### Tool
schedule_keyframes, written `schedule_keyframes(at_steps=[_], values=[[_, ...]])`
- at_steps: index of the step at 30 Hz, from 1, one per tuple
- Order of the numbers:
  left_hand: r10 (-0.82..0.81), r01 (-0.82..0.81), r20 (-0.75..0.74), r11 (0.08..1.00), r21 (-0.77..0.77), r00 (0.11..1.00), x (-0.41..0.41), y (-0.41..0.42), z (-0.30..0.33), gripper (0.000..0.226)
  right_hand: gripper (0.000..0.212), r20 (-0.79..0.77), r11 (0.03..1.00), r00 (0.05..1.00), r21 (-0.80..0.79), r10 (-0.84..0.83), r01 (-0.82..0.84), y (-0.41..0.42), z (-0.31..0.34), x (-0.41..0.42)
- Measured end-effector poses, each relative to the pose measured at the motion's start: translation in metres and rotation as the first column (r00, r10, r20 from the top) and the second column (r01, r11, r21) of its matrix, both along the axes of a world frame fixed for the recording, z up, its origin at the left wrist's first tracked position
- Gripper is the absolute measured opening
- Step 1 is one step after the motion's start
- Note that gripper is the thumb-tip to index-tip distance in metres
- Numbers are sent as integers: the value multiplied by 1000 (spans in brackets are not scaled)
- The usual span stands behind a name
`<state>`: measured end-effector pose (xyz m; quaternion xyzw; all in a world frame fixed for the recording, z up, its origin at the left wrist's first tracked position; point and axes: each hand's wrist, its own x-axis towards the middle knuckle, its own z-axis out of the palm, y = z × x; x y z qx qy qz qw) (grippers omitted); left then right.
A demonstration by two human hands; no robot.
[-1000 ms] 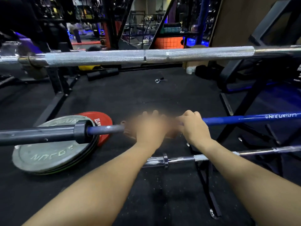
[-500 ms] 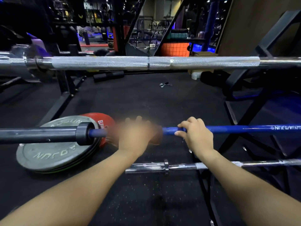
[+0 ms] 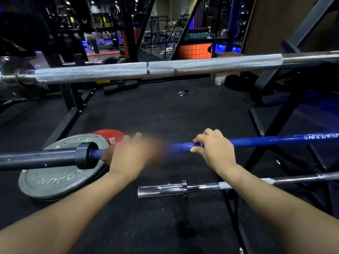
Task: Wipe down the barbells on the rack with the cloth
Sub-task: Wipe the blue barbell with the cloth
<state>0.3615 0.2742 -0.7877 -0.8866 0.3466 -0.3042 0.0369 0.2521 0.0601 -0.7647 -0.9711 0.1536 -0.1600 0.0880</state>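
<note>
A blue barbell (image 3: 266, 141) with a dark grey sleeve (image 3: 36, 159) lies across the rack at mid height. My left hand (image 3: 132, 154) is blurred with motion and wraps round the blue shaft close to the sleeve collar; a brownish cloth (image 3: 106, 155) shows at its left edge. My right hand (image 3: 214, 149) grips the blue shaft further right, fingers curled over it. Above hangs a silver knurled barbell (image 3: 156, 69). Below lies a chrome barbell (image 3: 201, 186).
A grey weight plate (image 3: 55, 182) and a red plate (image 3: 106, 133) lie on the black floor at left. The black rack frame (image 3: 286, 114) stands at right, another upright (image 3: 71, 99) at left. A spring collar (image 3: 183, 92) lies on the floor further back.
My left hand has slid left along the blue shaft toward the sleeve collar, uncovering blue bar between my hands. My right hand keeps its grip. The view has shifted slightly.
</note>
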Motion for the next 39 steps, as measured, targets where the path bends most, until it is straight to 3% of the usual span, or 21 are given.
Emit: schedule_keyframes(at_steps=[3, 7, 11, 17, 22, 26, 28, 34, 39], values=[[102, -104, -39, 993, -51, 994, -11, -7, 4, 40, 32, 1, 1000, 1000, -20, 13, -13, 0, 1, 2], [156, -157, -69, 988, -12, 985, -19, -40, 14, 36, 32, 0, 1000, 1000, -16, 14, -14, -4, 2, 3], [127, -106, -247, 990, 93, 961, -11, -61, 19, 23, 31, -20, 1000, 1000, -1, -17, 17, -5, 3, 1], [-64, 61, -61, 997, -51, 996, 2, 18, -9, 44, 33, 13, 999, 999, 3, -34, 34, 0, 0, 0], [93, -99, -65, 991, -95, 994, -13, -14, -1, 36, 33, 47, 1000, 999, -12, -23, 24, 2, -2, 2], [68, -67, -71, 998, 5, 995, -25, -65, 14, 31, 34, 21, 999, 1000, -33, -22, 23, 1, 0, 3], [53, -49, -155, 998, 31, 986, -23, -75, 16, 30, 34, 9, 999, 1000, -42, -27, 28, 0, 1, 1], [-82, 82, -5, 997, 2, 997, 4, -9, 2, 41, 34, 31, 999, 999, -14, -34, 35, -3, -2, -1], [10, -13, -46, 998, -69, 999, -2, -8, 3, 37, 33, 32, 1000, 999, -11, -26, 26, -2, -2, 3]])
